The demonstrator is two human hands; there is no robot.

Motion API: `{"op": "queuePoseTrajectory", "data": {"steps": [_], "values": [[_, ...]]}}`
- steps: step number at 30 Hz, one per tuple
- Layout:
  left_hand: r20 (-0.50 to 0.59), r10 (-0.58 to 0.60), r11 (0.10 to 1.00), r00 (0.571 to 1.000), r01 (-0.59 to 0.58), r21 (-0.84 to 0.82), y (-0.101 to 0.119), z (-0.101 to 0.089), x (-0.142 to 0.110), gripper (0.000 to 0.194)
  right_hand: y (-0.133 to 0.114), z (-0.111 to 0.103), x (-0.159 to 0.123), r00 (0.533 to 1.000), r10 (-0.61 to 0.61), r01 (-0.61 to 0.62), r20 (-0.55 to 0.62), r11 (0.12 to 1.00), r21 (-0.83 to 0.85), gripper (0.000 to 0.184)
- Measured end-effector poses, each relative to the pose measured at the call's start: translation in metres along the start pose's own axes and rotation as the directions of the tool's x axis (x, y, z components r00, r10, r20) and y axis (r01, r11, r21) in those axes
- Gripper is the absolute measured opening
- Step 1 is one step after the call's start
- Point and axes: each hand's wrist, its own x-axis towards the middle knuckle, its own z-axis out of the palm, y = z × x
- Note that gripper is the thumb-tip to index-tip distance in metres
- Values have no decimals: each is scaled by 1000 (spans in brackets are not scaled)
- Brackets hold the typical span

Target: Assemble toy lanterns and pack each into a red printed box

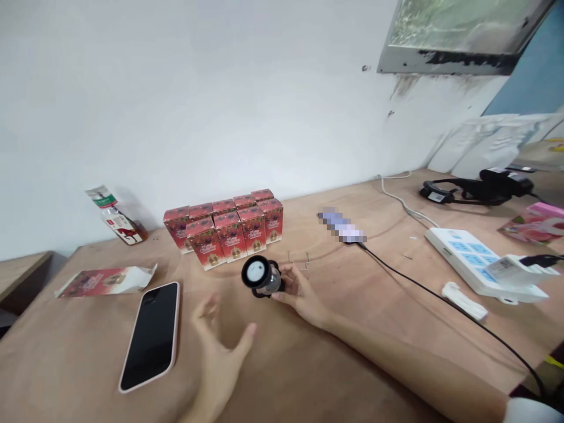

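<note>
My right hand (304, 295) grips a small black lantern (263, 277) with a clear middle. The lantern is tilted, and its round black end with a white disc faces me. My fingers cover part of its far end. To the left of it, my left hand (222, 346) holds nothing; thumb and fingers are spread apart and slightly blurred. Just behind the lantern stand several small red printed boxes (229, 236), packed together in rows. A phone (152, 335) with a dark screen and pink edge lies to the left of my left hand.
A flattened red-and-white box (106, 282) and a bottle (126, 228) are at the left. Behind my right hand lies a second phone (341, 226) on a black cable. A white power strip (467, 252), a white crumpled piece (463, 301) and a black strapped device (471, 191) are at the right.
</note>
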Motion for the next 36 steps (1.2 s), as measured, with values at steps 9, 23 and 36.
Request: {"op": "queuePoseTrajectory", "data": {"steps": [9, 23, 36], "values": [[337, 6, 988, 941, 47, -149, 9, 19, 11, 43, -2, 29, -28, 979, -91, 116, 182, 985, -128, 32], [278, 212, 924, 937, -285, 256, 8, 4, 25, 44, -19, 26, -40, 792, -594, 554, 142, 602, -575, 13], [425, 142, 917, 894, -280, 284, 4, -3, 41, 44, 3, 12, -20, 860, -500, 440, 106, 621, -649, 26]]}}
